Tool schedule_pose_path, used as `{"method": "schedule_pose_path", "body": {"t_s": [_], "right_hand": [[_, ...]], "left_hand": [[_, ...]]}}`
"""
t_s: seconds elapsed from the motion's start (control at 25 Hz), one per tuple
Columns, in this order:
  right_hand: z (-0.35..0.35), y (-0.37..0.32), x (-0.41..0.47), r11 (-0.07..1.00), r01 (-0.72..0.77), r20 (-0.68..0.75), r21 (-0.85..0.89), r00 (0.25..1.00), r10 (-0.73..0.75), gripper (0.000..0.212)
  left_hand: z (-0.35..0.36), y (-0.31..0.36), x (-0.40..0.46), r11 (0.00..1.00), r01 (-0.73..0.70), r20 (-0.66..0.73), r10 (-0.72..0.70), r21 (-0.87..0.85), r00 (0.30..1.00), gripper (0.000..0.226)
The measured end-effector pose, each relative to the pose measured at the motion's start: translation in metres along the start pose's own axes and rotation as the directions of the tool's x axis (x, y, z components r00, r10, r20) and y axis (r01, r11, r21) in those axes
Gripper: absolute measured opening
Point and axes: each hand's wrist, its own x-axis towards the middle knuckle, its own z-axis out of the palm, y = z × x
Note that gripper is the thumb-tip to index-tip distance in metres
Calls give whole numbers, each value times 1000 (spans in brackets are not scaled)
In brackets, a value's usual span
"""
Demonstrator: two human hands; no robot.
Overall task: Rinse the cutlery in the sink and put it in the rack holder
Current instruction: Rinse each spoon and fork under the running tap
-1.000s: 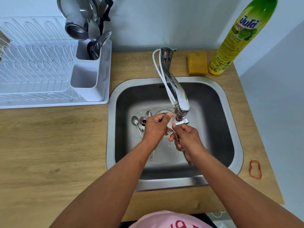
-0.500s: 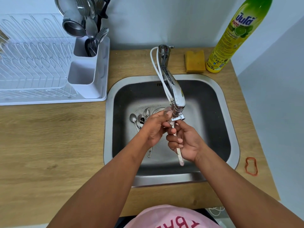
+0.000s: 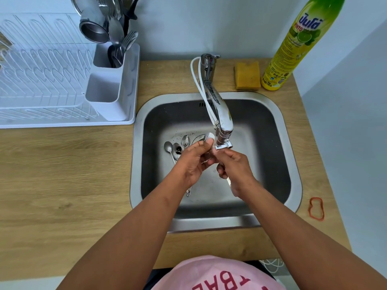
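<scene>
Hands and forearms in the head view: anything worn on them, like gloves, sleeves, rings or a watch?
Nothing that shows. The left hand and the right hand are bare, with no gloves, and both forearms are uncovered as far as the frame's bottom edge, with no sleeves, watch or bands in view. No rings are visible, though some fingers are hidden. Below, a pink garment with red lettering shows.

Both hands meet under the faucet (image 3: 222,114) over the sink (image 3: 293,164): the left hand (image 3: 193,162) pinches a spoon (image 3: 209,137) bowl, the right hand (image 3: 235,164) grips its handle. More spoons (image 3: 177,148) lie below.
</scene>
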Motion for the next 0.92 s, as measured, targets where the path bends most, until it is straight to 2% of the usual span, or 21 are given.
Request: {"method": "schedule_pose_path", "body": {"t_s": [0.08, 0.2, 0.36, 0.48, 0.6, 0.72, 0.84, 0.92], "right_hand": [[-2, 0, 0, 982, -144, -27, 120, 989, 148, 25], [-6, 1, -1, 974, -206, 25, 96, 979, 205, 32], [-4, -1, 0, 995, -65, -119, -82, 991, 55, 27], [0, 1, 0, 977, 7, -194, -214, 980, -50, 24], [3, 2, -7, 989, 30, -93, -145, 995, -44, 14], [-1, 0, -13, 999, 13, 14, -52, 1000, -12, 8], [-10, 3, -17, 999, -53, 115, 10, 992, 51, 13], [-13, 6, -20, 994, -109, 146, 31, 984, 104, 19]], "left_hand": [[1, -1, -1, 1000, 14, 49, -13, -10, 999, 38], [2, -5, -1, 1000, 24, 26, -24, -5, 999, 51], [-1, -6, 0, 1000, -11, -16, 12, 26, 1000, 37], [0, -8, -2, 982, -113, 18, 112, 154, 994, 27], [-2, -8, 0, 938, -223, -34, 240, 265, 970, 20], [-3, -5, -1, 923, -258, -57, 285, 286, 957, 13], [1, -5, -3, 922, -255, -60, 284, 290, 957, 12], [4, -6, -3, 937, -201, -57, 226, 286, 973, 19]]}}
